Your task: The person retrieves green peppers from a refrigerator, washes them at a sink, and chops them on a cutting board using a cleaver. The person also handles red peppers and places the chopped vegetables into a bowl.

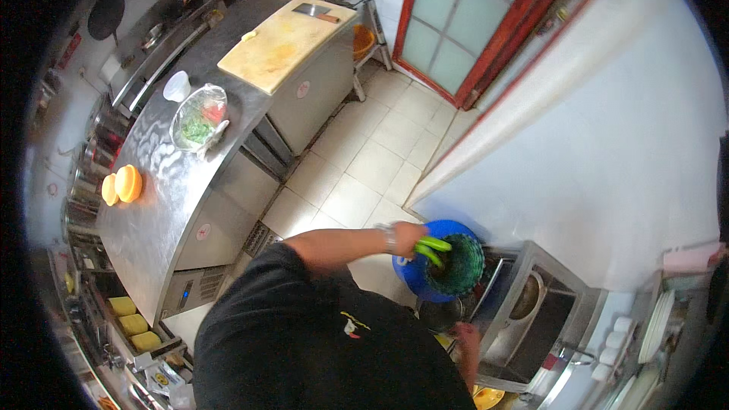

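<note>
My left hand point(411, 238), with a metal watch or bracelet at the wrist, holds long bright-green vegetables point(434, 244), which look like peppers. They hang over a dark green mesh basket point(470, 265) set on a blue bucket or bin point(407, 279) on the floor. What lies deep inside the basket is too dark to make out. My right hand point(467, 337) is blurred and low beside the front of a steel sink point(501, 319). Whether its fingers hold anything cannot be told.
A steel counter point(159, 222) carries a cutting board point(273, 51) with a cleaver point(313, 11), a film-covered bowl point(199, 119), a white cup point(177, 86) and orange round objects point(128, 183). A ladder point(367, 17) stands near a red-framed door point(455, 23). A white wall point(598, 154) borders the right.
</note>
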Available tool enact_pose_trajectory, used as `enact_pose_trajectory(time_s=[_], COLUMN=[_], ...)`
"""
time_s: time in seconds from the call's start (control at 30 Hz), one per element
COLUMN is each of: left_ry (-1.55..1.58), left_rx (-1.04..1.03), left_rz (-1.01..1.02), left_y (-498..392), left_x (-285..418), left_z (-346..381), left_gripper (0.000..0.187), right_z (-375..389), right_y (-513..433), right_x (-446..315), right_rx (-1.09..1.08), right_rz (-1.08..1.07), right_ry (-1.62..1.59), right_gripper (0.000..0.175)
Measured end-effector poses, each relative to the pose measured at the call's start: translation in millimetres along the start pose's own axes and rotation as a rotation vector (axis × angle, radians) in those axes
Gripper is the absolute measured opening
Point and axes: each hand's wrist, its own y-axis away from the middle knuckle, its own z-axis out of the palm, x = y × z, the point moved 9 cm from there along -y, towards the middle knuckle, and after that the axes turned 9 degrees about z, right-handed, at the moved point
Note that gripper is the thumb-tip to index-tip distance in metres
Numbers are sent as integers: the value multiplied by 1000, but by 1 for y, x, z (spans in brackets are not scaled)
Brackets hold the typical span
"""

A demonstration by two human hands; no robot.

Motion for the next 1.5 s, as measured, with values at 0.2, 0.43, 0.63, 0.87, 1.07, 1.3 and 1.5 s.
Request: enact_pose_trajectory(time_s=[0.2,0.43,0.63,0.87,1.07,1.3,1.5], left_ry=[-106,179,371,477,484,438,145], left_rx=[59,70,235,896,1493,1547,1420], left_rz=[-698,-1285,-1382,-1220,-1173,-1406,-1567], left_y=[298,538,521,411,377,365,367], left_x=[-203,-269,-262,-346,-463,-557,-599], left_z=[-95,-85,-80,-254,-395,-485,-496], left_gripper=[40,60,62,48,47,45,75], right_z=[180,182,247,323,369,391,417], right_y=[-10,-117,-219,-409,-426,-470,-471], right_x=[-293,-460,-538,-631,-865,-988,-948], right_rx=[-102,35,-257,-515,-438,-376,-466], right_rz=[-100,-351,-298,-376,-488,-565,-536], right_ry=[739,489,755,1220,889,776,1096], right_gripper=[48,43,43,50,48,46,45])
